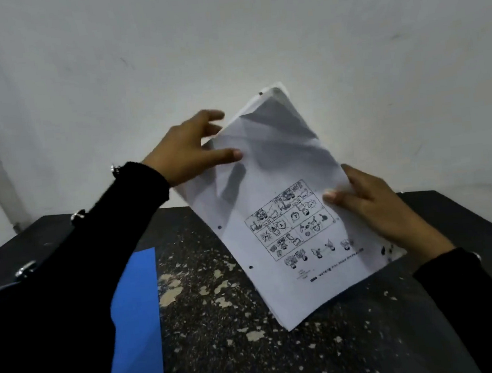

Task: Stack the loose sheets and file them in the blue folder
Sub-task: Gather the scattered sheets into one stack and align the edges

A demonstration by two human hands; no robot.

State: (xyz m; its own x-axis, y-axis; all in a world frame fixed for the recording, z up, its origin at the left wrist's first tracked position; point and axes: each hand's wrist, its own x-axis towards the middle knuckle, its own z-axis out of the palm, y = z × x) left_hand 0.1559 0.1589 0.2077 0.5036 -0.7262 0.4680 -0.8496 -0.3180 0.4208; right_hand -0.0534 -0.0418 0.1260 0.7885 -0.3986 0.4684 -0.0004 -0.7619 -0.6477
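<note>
Worktop [254, 351]: dark, chipped and speckled; it carries the folder.
Blue folder [137, 317]: flat at near left, mostly under your left sleeve [68, 293], well apart from the paper.
Sheets [283, 212]: punched stack held tilted above the worktop, between your hands; printed comic grid faces you, far end crumpled and bent.
Right hand [382, 212]: grips the stack's right edge, thumb on top, fingers hidden behind.
Left hand [187, 150]: holds the far left edge, thumb pressed on top, fingers loosely spread behind.
Risk: edges look uneven; squaring with a bent corner could crease it further or misalign the punch holes.
Risk: a loose left hold could let inner sheets slide out.
</note>
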